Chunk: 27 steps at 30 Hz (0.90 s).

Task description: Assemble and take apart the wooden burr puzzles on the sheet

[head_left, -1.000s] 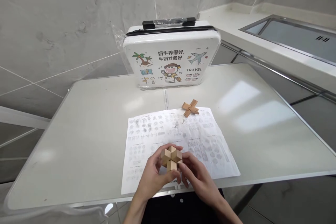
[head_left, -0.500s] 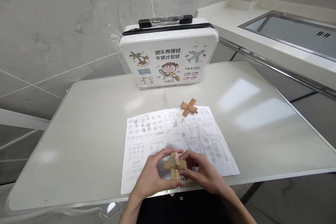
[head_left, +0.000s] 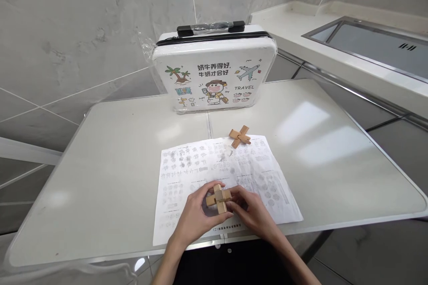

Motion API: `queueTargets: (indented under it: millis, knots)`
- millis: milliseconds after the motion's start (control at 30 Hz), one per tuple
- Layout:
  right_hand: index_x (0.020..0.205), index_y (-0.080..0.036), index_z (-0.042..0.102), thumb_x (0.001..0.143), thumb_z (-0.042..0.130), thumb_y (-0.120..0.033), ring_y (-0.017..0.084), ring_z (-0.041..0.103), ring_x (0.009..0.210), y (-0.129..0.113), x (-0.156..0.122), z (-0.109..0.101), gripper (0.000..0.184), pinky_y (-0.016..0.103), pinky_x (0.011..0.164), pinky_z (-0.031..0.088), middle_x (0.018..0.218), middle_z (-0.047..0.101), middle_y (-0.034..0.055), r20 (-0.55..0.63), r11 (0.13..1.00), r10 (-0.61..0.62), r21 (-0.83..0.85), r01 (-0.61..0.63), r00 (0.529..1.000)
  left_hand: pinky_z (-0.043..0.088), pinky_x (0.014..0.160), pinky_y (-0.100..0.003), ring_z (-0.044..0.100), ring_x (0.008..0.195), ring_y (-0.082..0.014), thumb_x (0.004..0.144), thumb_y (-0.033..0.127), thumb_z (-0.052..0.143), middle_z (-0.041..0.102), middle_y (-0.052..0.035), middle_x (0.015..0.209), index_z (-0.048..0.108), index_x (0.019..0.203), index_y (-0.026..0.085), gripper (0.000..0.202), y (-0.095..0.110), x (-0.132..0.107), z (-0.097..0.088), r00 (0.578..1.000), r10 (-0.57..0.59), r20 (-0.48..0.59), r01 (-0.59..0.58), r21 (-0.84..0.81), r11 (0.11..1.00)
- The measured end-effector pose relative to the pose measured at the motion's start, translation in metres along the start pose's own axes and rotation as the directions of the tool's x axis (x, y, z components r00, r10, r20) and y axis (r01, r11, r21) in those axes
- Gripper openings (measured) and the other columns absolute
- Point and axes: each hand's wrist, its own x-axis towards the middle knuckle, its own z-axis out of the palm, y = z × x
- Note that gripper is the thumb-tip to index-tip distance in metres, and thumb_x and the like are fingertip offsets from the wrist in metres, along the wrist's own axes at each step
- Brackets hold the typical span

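Between my two hands is a light wooden interlocking puzzle (head_left: 219, 197), cross-shaped with stubby square bars sticking out. My left hand (head_left: 195, 213) curves round its left side, the thumb along the near end and the fingers at the far end. From the right, my right hand (head_left: 250, 211) pinches the bar on that side with thumb and fingers. Under both hands lies a creased printed sheet (head_left: 180, 213) with rows of small diagrams. A second, darker wooden puzzle (head_left: 240, 136), flat and star-like, rests at the sheet's far edge.
A white case (head_left: 214, 62) with cartoon prints and a black handle, wrapped in clear plastic, stands at the back of the pale folding table (head_left: 100, 178). To the right is a counter (head_left: 284, 24) with a sink (head_left: 371, 46). A grey tiled wall (head_left: 83, 22) rises behind.
The puzzle in my hands has turned and tilted, and moved slightly away from me and left. Both hands shifted with it. The other puzzle and the case stay put.
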Motion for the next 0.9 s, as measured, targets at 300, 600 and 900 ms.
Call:
queueTargets:
  millis: [300,600,900]
  knots:
    - [0.111,-0.025,0.072,0.106,0.058,-0.034,0.021,0.069,0.082,0.003,0.001,0.000,0.018,0.032,0.072,0.055,0.097,0.075,0.0051,-0.041,0.996,-0.081,-0.043,0.079,0.996,0.056,0.111,-0.055,0.057,0.138,-0.0352,0.082,0.042,0.090,0.065,-0.0095,0.141,0.063,0.138,0.033,0.063,-0.023,0.004,0.005,0.978,0.209,-0.016,-0.200,0.217,0.955]
    - [0.117,-0.025,0.071,0.106,0.060,-0.034,0.019,0.066,0.067,0.003,0.000,0.001,0.019,0.031,0.066,0.053,0.079,0.070,0.0013,-0.138,0.997,-0.068,-0.055,0.061,0.988,0.044,0.119,-0.067,0.024,0.158,-0.0422,0.089,0.046,0.084,0.044,-0.0106,0.165,0.058,0.142,0.034,0.060,-0.044,0.010,0.009,0.927,0.338,-0.163,-0.219,0.497,0.840]
    - [0.118,-0.023,0.069,0.108,0.057,-0.039,0.019,0.064,0.066,0.005,-0.004,-0.003,0.022,0.031,0.065,0.051,0.080,0.069,0.0020,-0.152,0.999,-0.014,-0.045,0.007,0.988,0.041,0.121,-0.065,0.025,0.158,-0.0402,0.090,0.056,0.080,0.043,-0.0102,0.166,0.052,0.151,0.036,0.071,-0.042,0.000,0.005,0.936,0.320,-0.147,-0.223,0.457,0.861]
